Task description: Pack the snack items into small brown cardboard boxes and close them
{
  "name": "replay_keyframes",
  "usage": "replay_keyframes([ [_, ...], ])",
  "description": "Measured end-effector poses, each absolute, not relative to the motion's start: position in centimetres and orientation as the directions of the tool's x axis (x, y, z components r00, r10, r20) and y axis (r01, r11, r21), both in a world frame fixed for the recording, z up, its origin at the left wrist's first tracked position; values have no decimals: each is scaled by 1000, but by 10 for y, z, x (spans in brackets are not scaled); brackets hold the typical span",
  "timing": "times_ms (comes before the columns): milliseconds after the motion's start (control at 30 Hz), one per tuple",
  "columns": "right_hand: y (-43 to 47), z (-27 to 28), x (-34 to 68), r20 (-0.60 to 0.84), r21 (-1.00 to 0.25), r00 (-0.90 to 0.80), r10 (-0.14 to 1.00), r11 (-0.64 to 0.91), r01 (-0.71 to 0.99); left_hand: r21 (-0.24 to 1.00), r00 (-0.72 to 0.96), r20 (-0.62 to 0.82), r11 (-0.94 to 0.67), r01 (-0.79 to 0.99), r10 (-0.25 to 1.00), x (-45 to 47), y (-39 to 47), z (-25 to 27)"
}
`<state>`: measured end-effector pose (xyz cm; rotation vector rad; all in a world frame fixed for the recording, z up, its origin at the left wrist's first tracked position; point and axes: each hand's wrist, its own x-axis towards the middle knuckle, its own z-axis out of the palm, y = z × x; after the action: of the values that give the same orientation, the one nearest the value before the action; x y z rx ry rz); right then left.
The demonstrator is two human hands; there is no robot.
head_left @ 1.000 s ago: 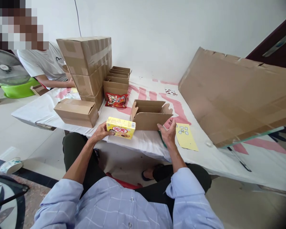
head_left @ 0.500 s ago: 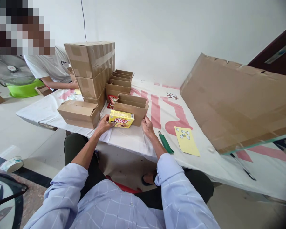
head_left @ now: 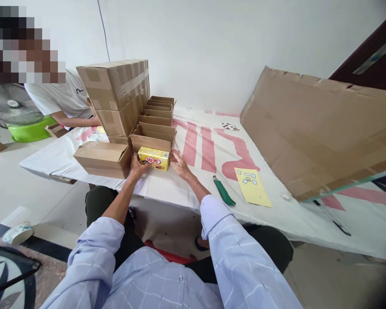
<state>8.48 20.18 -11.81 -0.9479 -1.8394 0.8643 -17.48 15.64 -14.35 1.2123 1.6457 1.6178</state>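
The left hand gripped the yellow box by its left end, fingers curled round it, and kept it pressed against the front of the open carton. The right hand lay open at the box's 3 o'clock, fingers spread against the carton's corner; that looked like a brace so the carton sat square while the box was handled. The box stood on its long edge at the near side of the table, label toward the camera, right at the carton's 6 o'clock.

The carton was the nearest of a row of open cartons running off toward 12 o'clock, flaps up, mouths ready. At 9 o'clock lay a closed carton, touching the left hand's side; behind it at 11 o'clock rose a taped stack. A green knife and a yellow sheet lay at 3 o'clock, within easy reach but apart from the hands. A big cardboard sheet leaned further right. Another person's arm rested at the far left.
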Motion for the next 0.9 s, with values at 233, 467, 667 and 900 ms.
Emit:
replay_keyframes([
  [233, 166, -127, 54, 403, -756, -387, 829, 540, 370, 977, -428, 214, -180, 119, 878, -184, 162, -145],
  [467, 154, -126, 40, 432, -755, -331, 839, 537, 376, 982, -393, 179, -142, 121, 902, -197, 162, -133],
  [667, 171, -132, 54, 333, -851, -249, 910, 403, 336, 989, -359, 134, -102, 108, 924, -197, 160, -127],
  [900, 190, -131, 71, 341, -918, -150, 928, 363, 161, 971, -347, 190, -122, 208, 919, -186, 150, -121],
])
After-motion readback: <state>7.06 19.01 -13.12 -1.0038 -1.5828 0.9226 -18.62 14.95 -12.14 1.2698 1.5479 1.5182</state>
